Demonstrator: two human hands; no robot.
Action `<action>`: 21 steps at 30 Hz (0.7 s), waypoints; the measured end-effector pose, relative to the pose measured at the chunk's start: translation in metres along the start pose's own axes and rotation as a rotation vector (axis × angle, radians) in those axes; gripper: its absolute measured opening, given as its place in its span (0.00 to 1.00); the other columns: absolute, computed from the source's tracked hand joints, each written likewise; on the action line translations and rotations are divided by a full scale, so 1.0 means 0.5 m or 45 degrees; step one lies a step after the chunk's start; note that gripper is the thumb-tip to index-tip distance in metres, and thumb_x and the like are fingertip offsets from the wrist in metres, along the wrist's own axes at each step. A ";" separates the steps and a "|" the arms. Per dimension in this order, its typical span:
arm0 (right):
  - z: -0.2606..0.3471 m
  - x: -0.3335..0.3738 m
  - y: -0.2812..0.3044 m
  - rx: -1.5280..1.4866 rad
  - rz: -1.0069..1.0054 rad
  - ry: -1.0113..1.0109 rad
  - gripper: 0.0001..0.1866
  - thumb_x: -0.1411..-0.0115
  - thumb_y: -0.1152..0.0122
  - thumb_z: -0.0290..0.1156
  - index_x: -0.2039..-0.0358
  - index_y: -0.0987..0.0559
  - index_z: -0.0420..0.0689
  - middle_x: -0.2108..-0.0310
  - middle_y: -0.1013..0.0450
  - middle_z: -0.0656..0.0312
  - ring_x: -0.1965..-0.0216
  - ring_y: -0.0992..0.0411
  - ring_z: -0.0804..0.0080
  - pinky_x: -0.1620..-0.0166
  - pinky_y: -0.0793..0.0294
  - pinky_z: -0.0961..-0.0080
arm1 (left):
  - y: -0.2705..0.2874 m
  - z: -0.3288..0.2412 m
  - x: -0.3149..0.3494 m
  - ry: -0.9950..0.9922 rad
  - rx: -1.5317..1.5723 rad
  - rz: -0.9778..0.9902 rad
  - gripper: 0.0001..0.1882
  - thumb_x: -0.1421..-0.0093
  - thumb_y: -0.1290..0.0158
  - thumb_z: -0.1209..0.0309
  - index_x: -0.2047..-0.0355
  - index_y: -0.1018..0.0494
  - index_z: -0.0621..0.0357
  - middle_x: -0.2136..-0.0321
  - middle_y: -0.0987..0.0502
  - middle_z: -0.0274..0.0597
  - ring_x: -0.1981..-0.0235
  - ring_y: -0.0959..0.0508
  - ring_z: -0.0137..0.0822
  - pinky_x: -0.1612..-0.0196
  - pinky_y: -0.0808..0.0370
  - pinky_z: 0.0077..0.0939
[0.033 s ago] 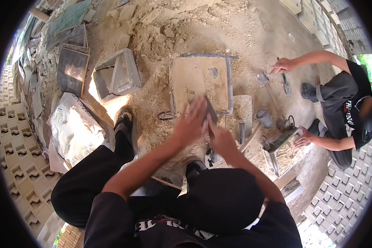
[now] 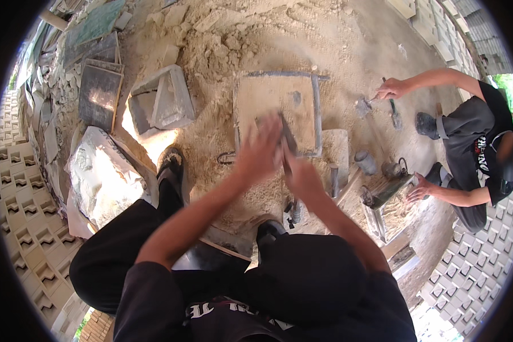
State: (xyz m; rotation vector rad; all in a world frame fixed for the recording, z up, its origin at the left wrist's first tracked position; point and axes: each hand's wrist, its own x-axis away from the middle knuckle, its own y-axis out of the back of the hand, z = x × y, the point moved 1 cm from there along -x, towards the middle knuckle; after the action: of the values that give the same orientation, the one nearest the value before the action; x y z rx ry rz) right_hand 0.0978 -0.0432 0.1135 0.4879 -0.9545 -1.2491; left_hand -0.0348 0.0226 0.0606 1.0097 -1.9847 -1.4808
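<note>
In front of me lies a square mould frame [image 2: 317, 122] packed with tan sand [image 2: 255, 98], its surface level and marked by a dark grey patch. A dark, flat, trowel-like tool [image 2: 289, 138] slants over the near part of the sand. My right hand [image 2: 304, 181] is closed round its near end. Stretched out and somewhat blurred, my left hand [image 2: 259, 153] lies against the tool's left side with its fingers apart. It hides part of the tool and of the sand beneath.
A co-worker's hand [image 2: 392, 88] holds a small tool at the right; the other hand [image 2: 420, 188] touches a metal mould box [image 2: 392, 191]. A grey cylinder [image 2: 365, 162] stands nearby. Concrete blocks [image 2: 174, 102], a dark board [image 2: 100, 97] and a plastic-wrapped bundle [image 2: 105, 176] lie left.
Both my hands and the flat tool have moved a little away from me across the sand. The co-worker's hands have hardly shifted.
</note>
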 end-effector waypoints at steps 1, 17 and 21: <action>0.022 -0.072 0.007 0.003 -0.131 0.060 0.27 0.37 0.53 0.29 0.37 0.37 0.50 0.72 0.26 0.41 0.67 0.25 0.42 0.65 0.26 0.49 | -0.009 0.062 -0.055 0.028 -0.066 -0.119 0.34 0.35 0.63 0.54 0.32 0.49 0.56 0.31 0.51 0.47 0.29 0.54 0.44 0.31 0.54 0.52; 0.042 -0.153 0.011 0.186 -0.008 0.242 0.32 0.40 0.52 0.25 0.34 0.44 0.44 0.76 0.26 0.43 0.75 0.25 0.47 0.68 0.25 0.53 | 0.070 0.142 -0.061 -0.004 0.008 0.021 0.32 0.36 0.68 0.61 0.33 0.49 0.62 0.31 0.52 0.45 0.30 0.52 0.38 0.29 0.61 0.48; -0.006 -0.147 -0.077 0.270 0.135 0.090 0.33 0.37 0.56 0.29 0.32 0.48 0.49 0.74 0.26 0.42 0.73 0.25 0.46 0.70 0.25 0.55 | -0.003 0.161 -0.023 -0.077 -0.077 0.072 0.34 0.37 0.64 0.62 0.32 0.52 0.60 0.31 0.51 0.45 0.30 0.51 0.39 0.30 0.60 0.47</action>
State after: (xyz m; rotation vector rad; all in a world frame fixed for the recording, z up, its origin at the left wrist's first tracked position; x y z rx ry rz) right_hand 0.0767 0.0144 0.0576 0.6356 -1.0447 -1.0338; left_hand -0.0857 0.0801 0.0346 0.8861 -1.9812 -1.5478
